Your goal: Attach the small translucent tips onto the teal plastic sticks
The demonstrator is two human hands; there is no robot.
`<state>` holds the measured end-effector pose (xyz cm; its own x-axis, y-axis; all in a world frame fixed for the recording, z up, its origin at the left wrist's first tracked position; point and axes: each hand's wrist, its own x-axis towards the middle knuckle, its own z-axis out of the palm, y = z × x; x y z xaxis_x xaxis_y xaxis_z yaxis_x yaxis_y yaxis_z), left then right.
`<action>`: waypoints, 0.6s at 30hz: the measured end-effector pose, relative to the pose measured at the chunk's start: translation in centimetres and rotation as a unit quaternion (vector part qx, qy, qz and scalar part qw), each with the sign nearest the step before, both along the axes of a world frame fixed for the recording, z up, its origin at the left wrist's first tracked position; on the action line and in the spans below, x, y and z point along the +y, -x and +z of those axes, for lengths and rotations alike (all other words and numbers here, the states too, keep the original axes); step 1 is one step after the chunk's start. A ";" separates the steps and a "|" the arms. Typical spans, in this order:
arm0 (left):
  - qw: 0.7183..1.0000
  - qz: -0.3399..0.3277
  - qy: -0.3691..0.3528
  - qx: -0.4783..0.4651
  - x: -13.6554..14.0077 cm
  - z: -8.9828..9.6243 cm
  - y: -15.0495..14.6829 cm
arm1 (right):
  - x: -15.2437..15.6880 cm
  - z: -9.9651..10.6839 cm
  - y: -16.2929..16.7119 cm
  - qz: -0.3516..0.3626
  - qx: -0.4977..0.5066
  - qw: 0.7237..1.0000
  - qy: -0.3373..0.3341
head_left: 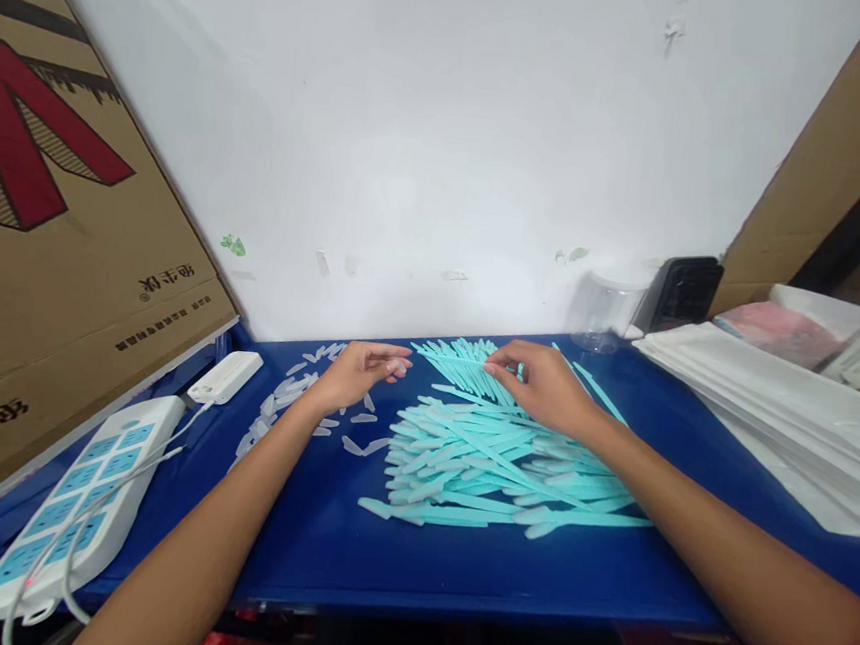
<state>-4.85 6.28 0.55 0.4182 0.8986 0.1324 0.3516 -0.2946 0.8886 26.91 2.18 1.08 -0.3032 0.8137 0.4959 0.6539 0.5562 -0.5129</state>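
My right hand (545, 383) pinches a teal eyebrow razor (457, 359) by its handle, its tip pointing left toward my other hand. My left hand (357, 371) is closed, thumb against fingers, on a small translucent blade cap (397, 365). Below the right hand lies a large heap of teal razors (463, 456), many with pale caps over their ends. Behind it, against the wall side, is another pile of teal razors (445, 372), partly hidden by the right hand. Loose translucent caps (268, 409) are scattered left of and under my left hand.
Everything lies on a blue table (349, 556). A white power strip (83, 503) with cables and a white adapter (225, 377) sit at left beside a large cardboard box (72, 191). At right are a clear plastic jar (607, 313) and a stack of white bags (768, 422).
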 end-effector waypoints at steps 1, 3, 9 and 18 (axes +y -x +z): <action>1.000 -0.001 0.000 -0.001 0.1 -0.1 0.0 | 0.0 0.0 0.0 0.003 0.001 1.000 0.002; 1.000 0.005 -0.003 -0.007 0.2 -0.2 0.0 | -0.1 0.0 0.1 0.008 0.004 1.000 0.003; 0.998 0.037 -0.023 -0.037 -0.1 0.0 -0.3 | -0.2 0.0 0.2 0.035 0.011 0.999 0.005; 0.998 0.047 -0.025 -0.045 -0.6 0.1 -1.0 | -0.2 0.0 0.3 0.046 0.012 0.999 0.011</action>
